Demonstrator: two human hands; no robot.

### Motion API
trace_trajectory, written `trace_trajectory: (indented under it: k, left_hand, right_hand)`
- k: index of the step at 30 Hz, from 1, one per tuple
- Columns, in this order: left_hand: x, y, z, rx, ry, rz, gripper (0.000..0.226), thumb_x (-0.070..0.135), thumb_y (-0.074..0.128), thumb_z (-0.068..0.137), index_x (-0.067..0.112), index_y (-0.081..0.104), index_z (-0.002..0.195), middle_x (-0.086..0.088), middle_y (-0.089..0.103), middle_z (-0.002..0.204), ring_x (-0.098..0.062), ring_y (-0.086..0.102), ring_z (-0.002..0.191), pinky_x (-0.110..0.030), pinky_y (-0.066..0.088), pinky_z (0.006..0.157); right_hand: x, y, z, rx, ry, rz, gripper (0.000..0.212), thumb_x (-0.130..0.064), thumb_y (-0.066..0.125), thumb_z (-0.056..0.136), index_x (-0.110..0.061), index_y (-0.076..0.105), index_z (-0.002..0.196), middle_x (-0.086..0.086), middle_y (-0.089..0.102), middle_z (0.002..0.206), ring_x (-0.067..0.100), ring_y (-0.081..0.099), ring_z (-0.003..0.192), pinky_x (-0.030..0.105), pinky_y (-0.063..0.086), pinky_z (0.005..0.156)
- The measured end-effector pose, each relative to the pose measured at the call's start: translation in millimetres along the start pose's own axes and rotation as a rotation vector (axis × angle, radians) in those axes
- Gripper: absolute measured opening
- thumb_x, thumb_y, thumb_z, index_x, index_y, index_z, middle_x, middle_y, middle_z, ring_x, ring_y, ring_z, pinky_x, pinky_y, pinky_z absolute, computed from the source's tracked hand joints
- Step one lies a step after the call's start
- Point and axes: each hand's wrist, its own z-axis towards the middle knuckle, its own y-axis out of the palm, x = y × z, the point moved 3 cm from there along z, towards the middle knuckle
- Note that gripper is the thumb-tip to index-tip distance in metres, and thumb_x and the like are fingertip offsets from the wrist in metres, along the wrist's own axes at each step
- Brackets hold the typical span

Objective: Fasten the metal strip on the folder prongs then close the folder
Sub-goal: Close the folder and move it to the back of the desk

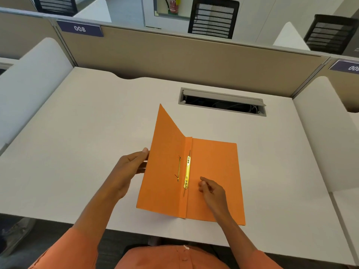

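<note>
Near the table's (77,133) front edge the orange folder (213,171) lies open, its metal strip (187,171) already along the spine. My left hand (130,167) pinches the raised cover's edge; my right hand (210,188), loosely curled and empty, rests beside the strip. I'd swing the cover over slowly, edges aligned.

The desk (97,152) is a pale off-white surface with a straight near edge and a curved notch in its far edge, to the far left of the cable hatch (222,101). The cable hatch is a grey-framed rectangular opening set into the desk near its far edge, its lid tilted up and dark cables visible inside. An orange folder (213,181) lies on the desk just nearer than the hatch, its right cover flat on the surface and its left cover raised.
</note>
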Motion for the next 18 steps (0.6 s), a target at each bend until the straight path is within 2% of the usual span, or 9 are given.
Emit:
trace_trajectory:
  k: [3, 6, 10, 15, 18]
  left_hand:
    - [-2.7, 19.4, -0.3, -0.038, -0.004, 0.012, 0.047, 0.052, 0.044, 0.106, 0.024, 0.081, 0.116, 0.000, 0.082, 0.112, -0.017, 0.077, 0.105, -0.035, 0.055, 0.092]
    - [-6.8, 40.3, 0.2, -0.079, -0.013, 0.041, 0.047, 0.055, 0.043, 0.105, 0.029, 0.079, 0.120, 0.006, 0.081, 0.114, -0.014, 0.076, 0.108, -0.037, 0.056, 0.094]
    - [-14.6, 69.3, 4.4, -0.157, -0.021, 0.083, 0.036, 0.056, 0.045, 0.104, 0.047, 0.080, 0.110, 0.017, 0.079, 0.115, -0.004, 0.075, 0.105, -0.034, 0.055, 0.089]
    - [-32.6, 91.7, 13.2, -0.215, -0.076, 0.134, 0.039, 0.058, 0.049, 0.104, 0.037, 0.078, 0.118, 0.019, 0.078, 0.119, -0.003, 0.074, 0.106, -0.034, 0.056, 0.094]
    - [-46.0, 101.2, 18.9, -0.214, -0.112, 0.163, 0.037, 0.055, 0.052, 0.104, 0.034, 0.077, 0.121, 0.018, 0.078, 0.118, -0.005, 0.074, 0.109, -0.031, 0.057, 0.091]
  right_hand:
    - [-2.4, -17.1, -1.2, -0.005, 0.066, 0.097, 0.017, -0.034, 0.061, 0.107, -0.041, 0.076, 0.113, -0.012, 0.083, 0.097, 0.003, 0.076, 0.096, 0.031, 0.060, 0.096]
    - [-9.0, -34.7, -3.7, -0.045, 0.134, 0.210, 0.024, -0.038, 0.058, 0.108, -0.032, 0.082, 0.111, -0.010, 0.084, 0.103, 0.019, 0.079, 0.104, 0.031, 0.063, 0.086]
    - [-23.2, -57.3, -6.2, -0.148, 0.139, 0.307, 0.041, -0.044, 0.050, 0.110, -0.019, 0.080, 0.120, 0.002, 0.084, 0.114, 0.027, 0.079, 0.107, 0.039, 0.064, 0.089]
    - [-37.6, -81.6, -8.7, -0.221, 0.126, 0.412, 0.053, -0.050, 0.042, 0.112, -0.013, 0.077, 0.127, 0.011, 0.081, 0.122, 0.032, 0.078, 0.111, 0.050, 0.063, 0.096]
    - [-39.0, -97.0, -7.7, -0.226, 0.126, 0.484, 0.058, -0.052, 0.040, 0.112, -0.011, 0.076, 0.129, 0.015, 0.079, 0.124, 0.036, 0.077, 0.112, 0.053, 0.062, 0.097]
